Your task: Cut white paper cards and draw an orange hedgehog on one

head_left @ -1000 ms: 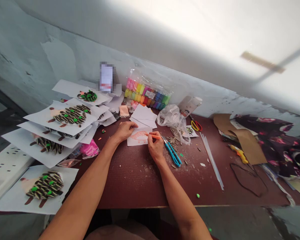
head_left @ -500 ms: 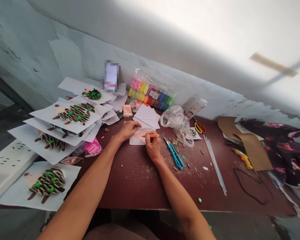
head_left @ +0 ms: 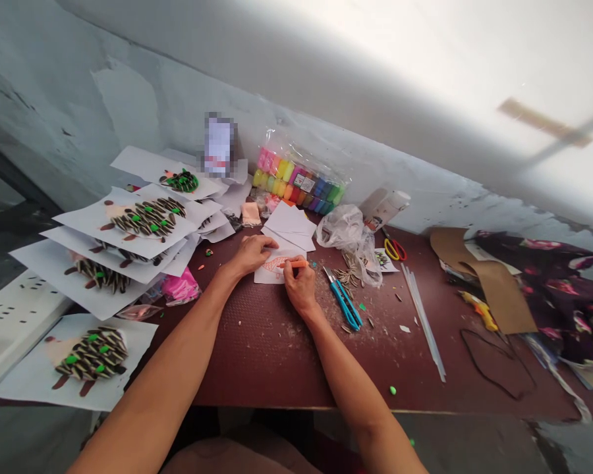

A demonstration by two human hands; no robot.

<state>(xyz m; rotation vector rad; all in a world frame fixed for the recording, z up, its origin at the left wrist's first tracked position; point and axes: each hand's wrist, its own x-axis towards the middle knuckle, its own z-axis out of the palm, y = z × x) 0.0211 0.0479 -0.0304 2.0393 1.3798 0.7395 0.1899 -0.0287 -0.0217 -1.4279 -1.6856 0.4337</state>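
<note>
A small white sheet of paper (head_left: 261, 275) lies on the table with an orange drawing on it, a rounded outline with marks inside. My right hand (head_left: 300, 284) is closed round an orange marker (head_left: 296, 263), its tip at the drawing. Across the sheet's upper left edge rests my left hand (head_left: 251, 255), fingers stretched out and nothing gripped. More white paper (head_left: 290, 225) lies just behind the sheet. To the right of my right hand are a blue utility knife (head_left: 344, 304) and scattered sunflower seeds (head_left: 348, 276).
Stacked sheets with seed hedgehogs (head_left: 143, 220) fill the left side. Behind stand a phone (head_left: 220, 146) and a pack of coloured clay (head_left: 301, 181). Rightward lie a plastic bag (head_left: 348, 230), scissors (head_left: 394, 249), glue sticks (head_left: 425, 326) and a yellow glue gun (head_left: 480, 311) with its cord.
The view has shifted slightly. The marker has moved a little along the drawing with my right hand, while my left hand stays on the paper.
</note>
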